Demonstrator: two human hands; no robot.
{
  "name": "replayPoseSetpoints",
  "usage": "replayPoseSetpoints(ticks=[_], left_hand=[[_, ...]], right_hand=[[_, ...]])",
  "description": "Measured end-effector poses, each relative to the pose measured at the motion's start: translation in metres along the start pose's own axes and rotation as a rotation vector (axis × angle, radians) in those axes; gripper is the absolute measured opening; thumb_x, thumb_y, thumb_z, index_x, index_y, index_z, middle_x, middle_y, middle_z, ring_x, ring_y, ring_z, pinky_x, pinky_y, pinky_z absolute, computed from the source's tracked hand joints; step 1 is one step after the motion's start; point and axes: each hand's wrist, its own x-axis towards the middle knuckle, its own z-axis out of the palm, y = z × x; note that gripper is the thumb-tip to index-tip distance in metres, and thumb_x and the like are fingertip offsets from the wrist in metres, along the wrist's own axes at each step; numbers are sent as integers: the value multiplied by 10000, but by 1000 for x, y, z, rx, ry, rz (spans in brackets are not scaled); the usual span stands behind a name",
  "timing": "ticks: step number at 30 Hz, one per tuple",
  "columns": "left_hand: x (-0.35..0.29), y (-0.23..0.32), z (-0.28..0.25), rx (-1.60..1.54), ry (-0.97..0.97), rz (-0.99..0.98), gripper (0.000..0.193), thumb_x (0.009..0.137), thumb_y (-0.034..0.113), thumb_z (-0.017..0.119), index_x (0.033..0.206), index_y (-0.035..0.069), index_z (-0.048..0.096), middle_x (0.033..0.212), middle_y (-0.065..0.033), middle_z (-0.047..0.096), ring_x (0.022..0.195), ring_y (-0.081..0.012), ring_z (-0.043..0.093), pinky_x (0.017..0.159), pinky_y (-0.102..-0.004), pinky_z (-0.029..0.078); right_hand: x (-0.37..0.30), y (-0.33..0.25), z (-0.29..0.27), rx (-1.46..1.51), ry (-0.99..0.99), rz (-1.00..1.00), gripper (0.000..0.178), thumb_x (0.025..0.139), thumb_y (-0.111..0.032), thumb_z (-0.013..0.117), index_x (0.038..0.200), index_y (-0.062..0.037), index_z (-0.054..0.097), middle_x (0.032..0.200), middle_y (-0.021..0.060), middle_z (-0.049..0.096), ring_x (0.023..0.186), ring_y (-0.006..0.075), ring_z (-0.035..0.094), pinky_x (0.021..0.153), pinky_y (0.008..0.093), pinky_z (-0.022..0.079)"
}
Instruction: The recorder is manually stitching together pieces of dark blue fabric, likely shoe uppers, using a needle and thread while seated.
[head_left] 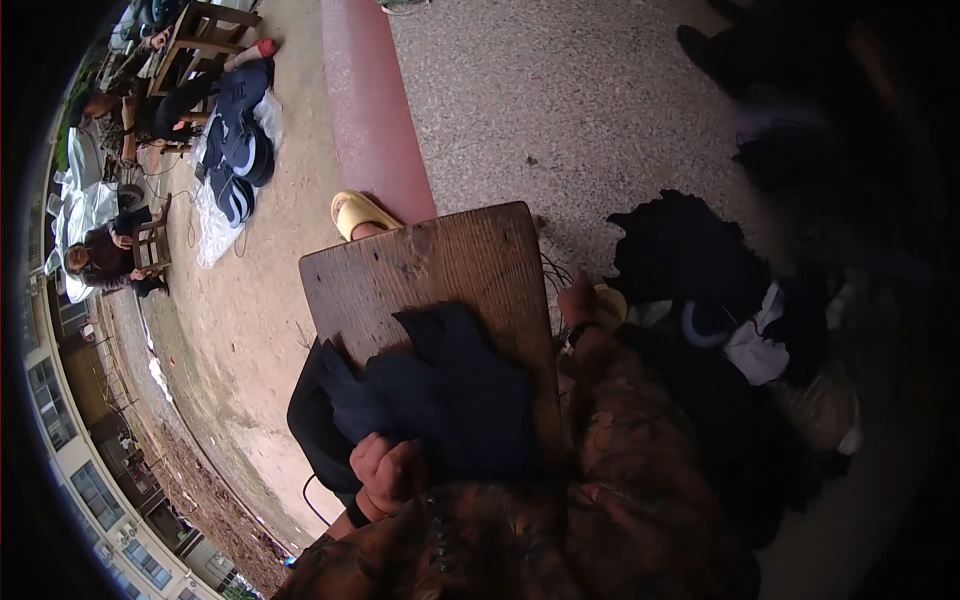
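A brown wooden board [420, 262] lies across my lap, with a cut piece of dark navy cloth [465, 400] on its near half. My left hand [388, 470] rests at the cloth's near left edge, its fingers curled into a fist. Whatever that fist may hold is hidden. Just off the board's right edge is my right hand [578, 302], low and in shade, close to some thin dark strands. Its fingers are too dim to make out. Dark ragged-edged cloth [690, 250] lies on the ground farther right.
A white cloth [757, 350] sits among the dark pieces at right. A yellow slipper [362, 212] on my foot shows beyond the board. At the far left, two people sit near a wooden table [190, 45]; dark blue pieces [240, 130] lie on plastic sheeting.
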Motion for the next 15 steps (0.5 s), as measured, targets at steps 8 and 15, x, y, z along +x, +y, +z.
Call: replayPoseSetpoints(ticks=[8,15], left_hand=[[-7,0,0,42,20,-19,250,578,62,670,823,54,623,585,-22,448,481,-191,420,462,-315,304],[-4,4,-15,38,-206,-111,314,592,161,693,891,103,617,643,-13,452,543,-195,430,508,-339,325]], right_hand=[[-7,-13,6,-291,-66,-125,153,802,-55,557,943,1,576,912,235,650,898,410,634,775,475,518],[-2,-20,23,-422,-50,-175,95,796,-55,554,881,-27,585,925,222,616,887,390,614,771,467,496]])
